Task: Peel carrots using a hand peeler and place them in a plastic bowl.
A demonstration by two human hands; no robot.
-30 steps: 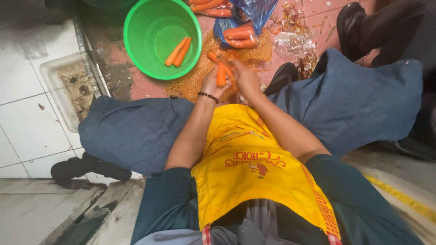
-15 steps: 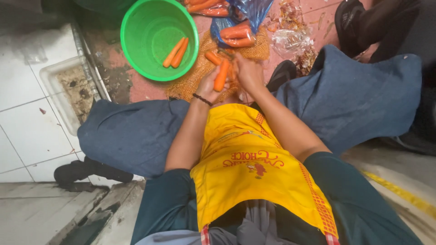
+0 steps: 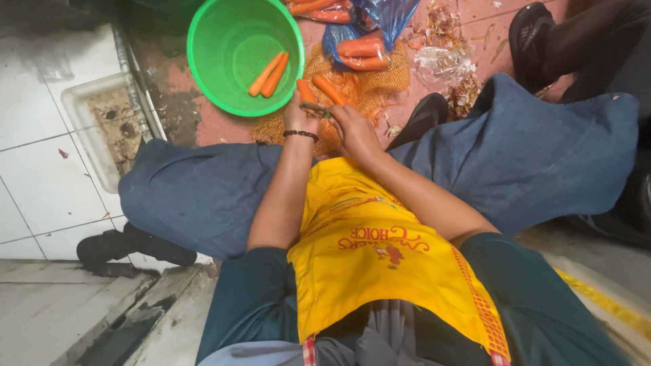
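Head view looked down on a seated person in a yellow apron (image 3: 380,251) and blue jeans, knees spread over a reddish floor (image 3: 217,125). Left hand (image 3: 298,115), with a dark bead bracelet (image 3: 300,135) at the wrist, was closed around a carrot (image 3: 306,90) whose orange end stuck up above the fist. Right hand (image 3: 352,129) was just beside it, fingers curled on a small dark tool, probably a peeler (image 3: 316,109), its tip touching the left hand's carrot; the view was too small to be sure of the tool. Both hands hovered over an orange mesh sack (image 3: 380,78) on the floor, with another carrot (image 3: 329,89) lying on it just beyond the hands. Green plastic basin (image 3: 203,41) sat to the left of the hands, holding two peeled carrots (image 3: 269,74). Blue plastic bag (image 3: 386,13) with more carrots (image 3: 359,54) lay farther out, peel scraps (image 3: 444,20) beside it. Black shoe (image 3: 532,30) of another person stood at upper right.
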